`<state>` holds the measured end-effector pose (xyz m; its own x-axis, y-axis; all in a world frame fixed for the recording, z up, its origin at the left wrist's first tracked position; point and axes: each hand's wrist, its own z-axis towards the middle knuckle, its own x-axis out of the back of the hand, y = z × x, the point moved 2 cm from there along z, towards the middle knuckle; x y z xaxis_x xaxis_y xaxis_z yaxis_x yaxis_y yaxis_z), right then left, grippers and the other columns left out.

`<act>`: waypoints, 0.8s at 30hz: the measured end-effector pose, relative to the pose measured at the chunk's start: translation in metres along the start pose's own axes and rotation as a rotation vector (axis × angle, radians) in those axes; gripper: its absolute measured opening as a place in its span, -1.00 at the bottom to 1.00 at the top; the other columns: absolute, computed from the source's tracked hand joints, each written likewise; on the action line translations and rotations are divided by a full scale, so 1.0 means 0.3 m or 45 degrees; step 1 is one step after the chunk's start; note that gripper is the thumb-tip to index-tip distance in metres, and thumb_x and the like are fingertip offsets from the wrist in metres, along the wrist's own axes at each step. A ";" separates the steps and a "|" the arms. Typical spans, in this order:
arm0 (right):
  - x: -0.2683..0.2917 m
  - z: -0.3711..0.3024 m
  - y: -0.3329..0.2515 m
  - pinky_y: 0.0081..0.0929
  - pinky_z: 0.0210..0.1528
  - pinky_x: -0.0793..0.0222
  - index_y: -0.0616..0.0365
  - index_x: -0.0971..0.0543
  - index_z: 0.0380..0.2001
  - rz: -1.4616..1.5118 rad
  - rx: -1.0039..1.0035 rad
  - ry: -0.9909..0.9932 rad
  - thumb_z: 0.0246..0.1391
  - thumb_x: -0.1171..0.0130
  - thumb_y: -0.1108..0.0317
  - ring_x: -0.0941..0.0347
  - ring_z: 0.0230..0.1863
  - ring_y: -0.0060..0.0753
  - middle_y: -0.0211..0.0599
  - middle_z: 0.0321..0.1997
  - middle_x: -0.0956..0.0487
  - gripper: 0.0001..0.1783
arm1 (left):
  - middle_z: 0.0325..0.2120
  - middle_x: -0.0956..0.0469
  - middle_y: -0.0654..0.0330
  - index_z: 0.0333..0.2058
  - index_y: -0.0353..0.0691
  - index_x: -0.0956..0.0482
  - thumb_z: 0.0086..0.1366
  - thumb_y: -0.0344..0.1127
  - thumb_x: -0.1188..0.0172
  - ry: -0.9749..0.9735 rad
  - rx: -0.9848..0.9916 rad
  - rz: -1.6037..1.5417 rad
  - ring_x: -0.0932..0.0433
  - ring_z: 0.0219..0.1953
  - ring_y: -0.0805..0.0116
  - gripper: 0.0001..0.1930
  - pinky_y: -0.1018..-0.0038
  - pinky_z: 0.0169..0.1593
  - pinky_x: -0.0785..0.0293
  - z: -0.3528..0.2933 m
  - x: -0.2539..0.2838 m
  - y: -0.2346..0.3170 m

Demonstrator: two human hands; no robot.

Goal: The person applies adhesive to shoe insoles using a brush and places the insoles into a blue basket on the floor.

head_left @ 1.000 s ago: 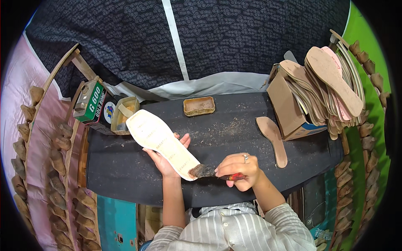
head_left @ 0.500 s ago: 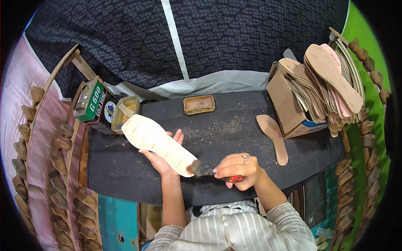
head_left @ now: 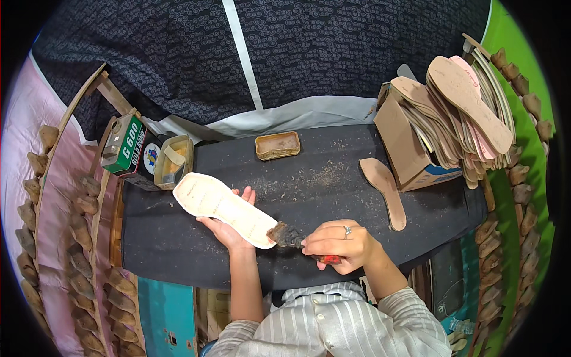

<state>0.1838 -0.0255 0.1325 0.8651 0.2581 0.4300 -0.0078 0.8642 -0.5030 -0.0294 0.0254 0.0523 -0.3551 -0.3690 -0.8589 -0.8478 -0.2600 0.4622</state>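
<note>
Over the dark table, a cream-coloured insole rests on my left hand, its wide end toward the far left. The fingers of that hand curl up along the insole's edge, and the palm is under it. My right hand grips a brush with a red handle and dark, clotted bristles. Those bristles touch the narrow heel end of the insole. A ring shows on one finger of the right hand.
A shallow tray stands at the table's back. On the left are a green metal can and an open container. At right, a tan insole lies beside a cardboard box packed with insoles. Racks of shoe lasts flank the table.
The wide end of the insole has dipped slightly toward me. The brush has shifted a little and stays at the heel end. Both hands keep their hold.
</note>
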 end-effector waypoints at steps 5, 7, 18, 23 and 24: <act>0.019 0.008 -0.010 -0.44 -0.39 -0.47 0.25 -0.57 -0.41 0.136 0.003 0.086 -0.44 -0.36 0.51 -0.54 -0.40 -0.21 -0.18 -0.31 -0.56 -0.65 | -0.21 -0.37 -0.07 0.15 -0.23 -0.12 0.10 0.53 0.48 -0.155 0.021 0.021 -0.39 -0.07 -0.22 -0.05 -0.08 0.13 -0.23 0.007 0.019 -0.027; -0.002 0.039 -0.027 -0.43 -0.39 -0.51 0.28 -0.60 -0.42 0.137 0.120 0.055 -0.17 -0.31 0.39 -0.57 -0.40 -0.21 -0.19 -0.39 -0.59 -0.78 | -0.22 -0.37 -0.07 0.15 -0.24 -0.13 0.10 0.53 0.48 -0.174 0.035 0.032 -0.39 -0.08 -0.22 -0.05 -0.08 0.13 -0.23 0.011 0.020 -0.033; 0.022 -0.007 -0.054 -0.43 -0.41 -0.48 0.23 -0.57 -0.39 0.072 0.025 -0.135 -0.42 -0.27 0.57 -0.54 -0.38 -0.24 -0.21 -0.36 -0.58 -0.66 | -0.19 -0.37 -0.11 0.13 -0.30 -0.17 0.15 0.48 0.50 -0.156 -0.001 -0.007 -0.35 -0.04 -0.21 -0.07 -0.07 0.17 -0.19 -0.002 0.024 0.012; 0.075 -0.003 -0.039 -0.48 -0.37 -0.50 0.23 -0.58 -0.40 -0.081 -0.052 0.099 -0.45 -0.34 0.54 -0.57 -0.37 -0.25 -0.20 -0.35 -0.59 -0.65 | -0.18 -0.39 -0.07 0.12 -0.25 -0.21 0.16 0.47 0.49 -0.351 0.067 0.013 -0.40 -0.11 -0.16 -0.10 -0.06 0.14 -0.22 -0.031 0.014 0.001; 0.082 0.000 -0.037 -0.49 -0.35 -0.50 0.23 -0.59 -0.39 -0.068 -0.052 0.225 -0.42 -0.34 0.54 -0.57 -0.36 -0.26 -0.18 -0.34 -0.60 -0.66 | -0.16 -0.39 -0.06 0.12 -0.22 -0.22 0.17 0.47 0.48 -0.480 0.097 0.030 -0.42 -0.14 -0.13 -0.12 -0.05 0.12 -0.25 -0.039 0.007 -0.007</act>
<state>0.2052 -0.0288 0.1486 0.9383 0.1299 0.3204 0.0573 0.8556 -0.5145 -0.0237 0.0148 0.0520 -0.4826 -0.0164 -0.8757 -0.8595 -0.1834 0.4771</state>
